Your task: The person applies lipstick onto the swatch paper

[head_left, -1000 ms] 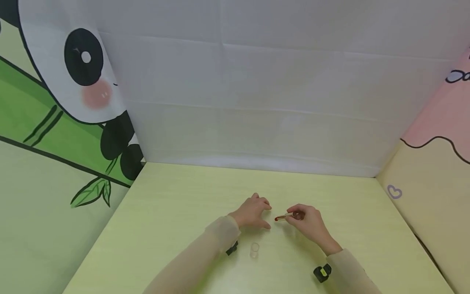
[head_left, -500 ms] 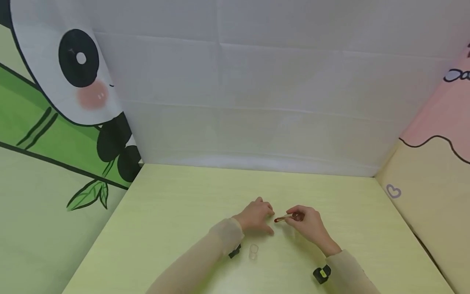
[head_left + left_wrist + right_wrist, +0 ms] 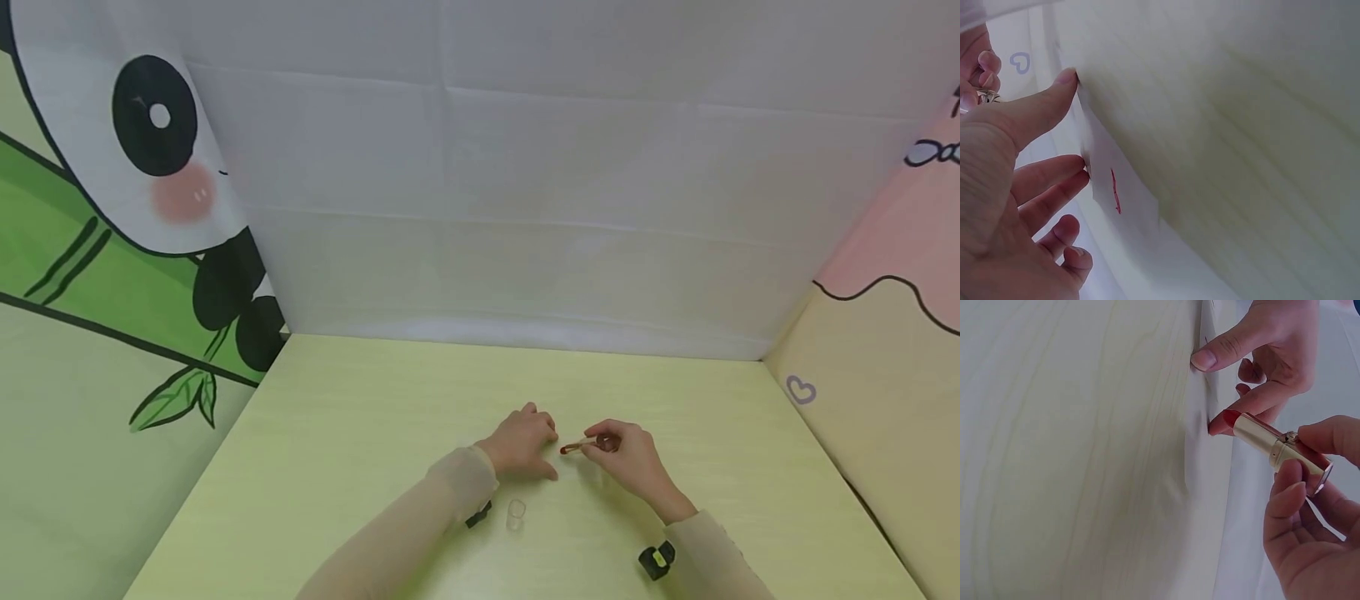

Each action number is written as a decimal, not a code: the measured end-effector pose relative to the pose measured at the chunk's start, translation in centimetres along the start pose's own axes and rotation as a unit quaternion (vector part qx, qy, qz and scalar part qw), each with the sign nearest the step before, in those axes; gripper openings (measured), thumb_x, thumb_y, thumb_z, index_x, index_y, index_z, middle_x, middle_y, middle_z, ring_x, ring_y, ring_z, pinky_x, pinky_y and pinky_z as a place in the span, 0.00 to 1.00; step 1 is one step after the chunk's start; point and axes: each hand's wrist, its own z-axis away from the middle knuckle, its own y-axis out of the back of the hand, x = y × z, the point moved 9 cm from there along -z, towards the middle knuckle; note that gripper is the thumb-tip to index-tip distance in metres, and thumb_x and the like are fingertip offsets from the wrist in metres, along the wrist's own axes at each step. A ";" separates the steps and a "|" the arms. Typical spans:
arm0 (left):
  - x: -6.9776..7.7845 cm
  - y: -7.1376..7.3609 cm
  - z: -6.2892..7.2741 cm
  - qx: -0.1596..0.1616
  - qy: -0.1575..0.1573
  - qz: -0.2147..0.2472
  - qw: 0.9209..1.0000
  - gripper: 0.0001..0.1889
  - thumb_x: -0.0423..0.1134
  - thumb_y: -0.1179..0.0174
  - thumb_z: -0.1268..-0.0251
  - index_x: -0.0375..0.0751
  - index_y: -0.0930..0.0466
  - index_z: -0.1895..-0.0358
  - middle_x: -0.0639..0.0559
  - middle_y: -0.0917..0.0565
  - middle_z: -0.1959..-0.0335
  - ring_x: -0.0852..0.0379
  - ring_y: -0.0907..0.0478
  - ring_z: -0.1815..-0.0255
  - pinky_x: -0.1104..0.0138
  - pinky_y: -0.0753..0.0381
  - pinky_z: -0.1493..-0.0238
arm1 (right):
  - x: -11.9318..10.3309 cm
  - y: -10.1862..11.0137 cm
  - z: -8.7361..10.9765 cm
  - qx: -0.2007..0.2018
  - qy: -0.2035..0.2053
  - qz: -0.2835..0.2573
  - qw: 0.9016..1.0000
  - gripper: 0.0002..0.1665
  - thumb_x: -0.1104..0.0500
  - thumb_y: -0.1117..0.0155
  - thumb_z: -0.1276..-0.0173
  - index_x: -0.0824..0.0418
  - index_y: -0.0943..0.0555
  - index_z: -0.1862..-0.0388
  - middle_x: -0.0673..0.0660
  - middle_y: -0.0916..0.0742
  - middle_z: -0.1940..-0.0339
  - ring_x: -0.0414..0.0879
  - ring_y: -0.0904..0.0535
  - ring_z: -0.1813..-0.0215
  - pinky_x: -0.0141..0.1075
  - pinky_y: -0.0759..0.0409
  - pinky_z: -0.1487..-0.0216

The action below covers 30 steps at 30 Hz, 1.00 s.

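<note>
My right hand (image 3: pixel 628 457) pinches an uncapped lipstick (image 3: pixel 1279 445) by its shiny base, thumb on one side and fingers on the other. Its red tip points toward my left hand (image 3: pixel 522 444). That hand has thumb and fingers spread, their tips resting on a thin white sheet of paper (image 3: pixel 1132 215) on the table. One short red streak (image 3: pixel 1115 190) shows on the paper in the left wrist view. In the head view the sheet blends into the pale tabletop. Just in front of the left wrist stands a small clear cap (image 3: pixel 516 515).
The pale yellow table (image 3: pixel 360 392) runs back to a white hanging sheet (image 3: pixel 525 208). A panda-painted panel (image 3: pixel 172 200) closes the left side, a pink and cream one (image 3: pixel 885 358) the right. Small black devices (image 3: pixel 657 560) hang at both wrists.
Over the last second the left hand has shifted slightly right and nearer the body, closer to the lipstick. The right hand stays nearly still with the lipstick.
</note>
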 end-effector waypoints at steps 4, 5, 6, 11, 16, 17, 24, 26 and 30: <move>-0.2 0.0 0.0 0.000 0.006 0.003 1.000 0.31 0.62 0.30 0.53 0.48 0.16 0.48 0.59 0.23 0.51 0.57 0.34 0.53 0.66 0.31 0.53 | -0.1 0.3 -0.1 0.003 0.002 0.006 1.000 0.07 0.64 0.27 0.43 0.61 0.15 0.65 0.48 0.20 0.76 0.43 0.26 0.73 0.32 0.28 0.74; -0.2 -0.1 0.0 -0.001 0.006 0.004 1.000 0.31 0.62 0.30 0.53 0.47 0.16 0.48 0.59 0.23 0.51 0.57 0.34 0.53 0.66 0.32 0.53 | -0.1 0.3 -0.1 0.004 0.002 0.006 1.000 0.07 0.64 0.27 0.43 0.61 0.15 0.65 0.48 0.19 0.76 0.43 0.26 0.73 0.32 0.27 0.74; -0.2 0.0 0.0 0.000 0.007 0.004 1.000 0.31 0.62 0.30 0.53 0.47 0.16 0.48 0.59 0.23 0.50 0.57 0.34 0.53 0.67 0.32 0.53 | -0.1 0.3 -0.1 0.004 0.003 0.007 1.000 0.07 0.64 0.27 0.43 0.60 0.15 0.65 0.48 0.19 0.76 0.43 0.25 0.73 0.32 0.27 0.74; -0.3 0.0 0.1 0.003 0.007 0.005 1.000 0.31 0.62 0.30 0.54 0.46 0.16 0.48 0.60 0.23 0.50 0.57 0.34 0.53 0.67 0.32 0.53 | 0.0 0.2 -0.4 -0.003 0.000 0.004 1.000 0.08 0.64 0.28 0.43 0.61 0.15 0.64 0.49 0.19 0.75 0.43 0.24 0.72 0.33 0.26 0.74; -0.3 0.1 0.2 0.007 0.006 0.012 1.000 0.30 0.61 0.29 0.55 0.46 0.15 0.50 0.60 0.22 0.51 0.57 0.34 0.54 0.67 0.32 0.54 | 0.3 -0.1 -0.5 -0.007 -0.010 0.004 1.000 0.08 0.64 0.28 0.43 0.61 0.15 0.63 0.49 0.19 0.75 0.44 0.23 0.71 0.33 0.26 0.74; -0.3 0.1 0.2 0.008 0.006 0.013 1.000 0.30 0.61 0.28 0.55 0.46 0.15 0.50 0.60 0.22 0.51 0.57 0.33 0.54 0.67 0.31 0.54 | 0.4 -0.1 -0.5 -0.007 -0.012 0.004 1.000 0.08 0.64 0.28 0.43 0.61 0.15 0.63 0.49 0.19 0.75 0.44 0.23 0.71 0.33 0.26 0.74; -0.6 0.1 0.2 0.010 0.007 0.012 1.000 0.30 0.62 0.29 0.55 0.47 0.15 0.50 0.60 0.23 0.51 0.57 0.33 0.53 0.67 0.31 0.53 | 0.7 -0.4 -0.5 -0.009 -0.022 0.007 1.000 0.09 0.64 0.28 0.43 0.61 0.15 0.63 0.49 0.19 0.74 0.43 0.23 0.71 0.33 0.26 0.74; -0.6 0.1 0.2 0.009 0.006 0.013 1.000 0.30 0.62 0.29 0.55 0.47 0.15 0.50 0.60 0.23 0.51 0.57 0.33 0.53 0.67 0.31 0.52 | 0.7 -0.4 -0.5 -0.010 -0.023 0.009 1.000 0.09 0.64 0.28 0.43 0.62 0.15 0.62 0.49 0.19 0.74 0.43 0.23 0.70 0.33 0.26 0.73; -0.5 -0.1 0.2 0.006 0.004 0.010 1.000 0.30 0.62 0.29 0.54 0.47 0.15 0.50 0.60 0.23 0.51 0.56 0.33 0.53 0.67 0.31 0.52 | 0.6 -0.4 -0.4 -0.011 -0.025 0.008 1.000 0.10 0.64 0.28 0.43 0.62 0.15 0.62 0.49 0.19 0.74 0.43 0.23 0.70 0.33 0.26 0.73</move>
